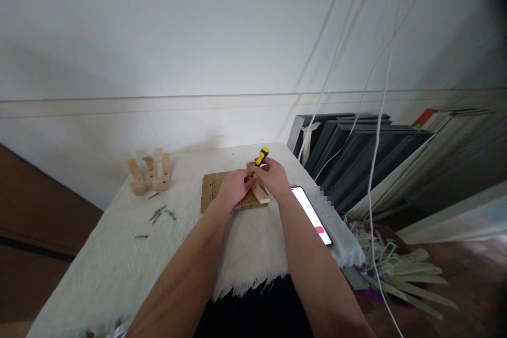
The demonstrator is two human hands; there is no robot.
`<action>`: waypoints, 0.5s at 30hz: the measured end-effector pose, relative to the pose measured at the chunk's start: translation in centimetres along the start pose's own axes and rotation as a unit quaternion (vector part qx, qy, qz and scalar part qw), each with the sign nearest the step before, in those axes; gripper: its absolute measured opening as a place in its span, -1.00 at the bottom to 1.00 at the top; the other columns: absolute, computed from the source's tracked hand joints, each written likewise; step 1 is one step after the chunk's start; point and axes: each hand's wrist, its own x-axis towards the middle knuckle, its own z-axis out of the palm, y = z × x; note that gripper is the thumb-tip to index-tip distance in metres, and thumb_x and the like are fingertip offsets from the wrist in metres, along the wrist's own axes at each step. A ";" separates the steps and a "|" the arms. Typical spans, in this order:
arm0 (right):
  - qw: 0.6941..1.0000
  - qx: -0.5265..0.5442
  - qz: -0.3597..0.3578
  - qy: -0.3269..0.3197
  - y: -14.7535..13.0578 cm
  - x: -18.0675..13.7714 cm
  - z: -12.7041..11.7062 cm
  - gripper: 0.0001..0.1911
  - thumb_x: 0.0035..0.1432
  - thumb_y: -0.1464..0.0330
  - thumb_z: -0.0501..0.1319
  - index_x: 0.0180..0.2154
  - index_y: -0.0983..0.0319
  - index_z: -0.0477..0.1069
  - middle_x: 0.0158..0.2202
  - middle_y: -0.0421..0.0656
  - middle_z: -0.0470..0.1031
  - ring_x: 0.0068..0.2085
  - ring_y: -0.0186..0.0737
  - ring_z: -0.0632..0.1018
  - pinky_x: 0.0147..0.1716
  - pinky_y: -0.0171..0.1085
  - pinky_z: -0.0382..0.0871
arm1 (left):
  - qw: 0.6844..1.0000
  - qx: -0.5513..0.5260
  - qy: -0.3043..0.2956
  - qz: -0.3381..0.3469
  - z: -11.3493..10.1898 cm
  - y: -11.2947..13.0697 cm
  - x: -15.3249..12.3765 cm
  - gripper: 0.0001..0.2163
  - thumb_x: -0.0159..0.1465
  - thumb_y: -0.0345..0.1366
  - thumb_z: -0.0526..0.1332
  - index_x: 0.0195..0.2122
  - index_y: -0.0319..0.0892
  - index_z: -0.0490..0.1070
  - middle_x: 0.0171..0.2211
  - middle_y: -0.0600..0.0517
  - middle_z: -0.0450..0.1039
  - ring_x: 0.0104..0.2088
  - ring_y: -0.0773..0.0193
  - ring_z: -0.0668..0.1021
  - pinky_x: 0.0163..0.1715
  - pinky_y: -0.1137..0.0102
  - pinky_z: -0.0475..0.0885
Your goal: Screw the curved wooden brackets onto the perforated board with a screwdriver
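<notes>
My right hand [273,175] is closed on a yellow-and-black screwdriver [262,155], which stands tilted with its handle up. The tip is hidden behind my fingers. My left hand [234,188] is closed at a light wooden piece [260,194], close beside the screwdriver's lower end; whether a screw sits between these fingers I cannot tell. Under the wood lies a brown cardboard sheet [207,190] with many small holes. Off to the left, several dark screws [157,214] are scattered on the white cloth.
Several L-shaped wooden pieces [150,174] stand at the table's back left. A phone [312,215] with a lit screen lies right of my right forearm. White cables [378,132] hang at the right, before dark panels [356,158] leaning on the wall. The cloth [253,253] has a fringed front edge.
</notes>
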 end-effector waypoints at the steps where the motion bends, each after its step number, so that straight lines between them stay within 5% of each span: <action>1: 1.000 0.002 -0.001 0.005 0.0 0.0 0.0 -0.69 0.01 0.22 0.22 -0.21 0.23 0.51 -0.45 -0.18 0.52 -0.42 -0.23 0.51 -0.38 -0.27 0.34 | 1.000 -0.001 -0.002 -0.003 0.0 0.0 0.0 -0.60 0.33 -0.03 0.02 -0.21 -0.20 0.54 -0.33 -0.12 0.54 -0.35 0.19 0.53 -0.34 0.40 0.30; 10: 0.988 0.073 0.028 0.136 1.2 0.4 0.9 -0.62 0.10 0.01 0.10 -0.35 0.20 0.37 -0.41 -0.12 0.50 -0.39 -0.19 0.50 -0.45 -0.28 0.34 | 1.000 -0.017 -0.003 0.001 -0.2 0.1 -0.1 -0.66 0.32 -0.08 0.07 -0.26 -0.20 0.55 -0.34 -0.10 0.55 -0.35 0.20 0.53 -0.32 0.38 0.31; 15: 0.984 0.100 0.027 0.145 2.9 0.9 2.3 -0.59 0.19 0.02 -0.06 -0.29 0.20 0.32 -0.36 -0.10 0.49 -0.35 -0.21 0.49 -0.43 -0.29 0.34 | 1.000 -0.014 -0.004 0.008 -0.1 0.0 -0.1 -0.68 0.31 -0.09 0.09 -0.21 -0.19 0.54 -0.29 -0.10 0.56 -0.27 0.18 0.54 -0.26 0.38 0.33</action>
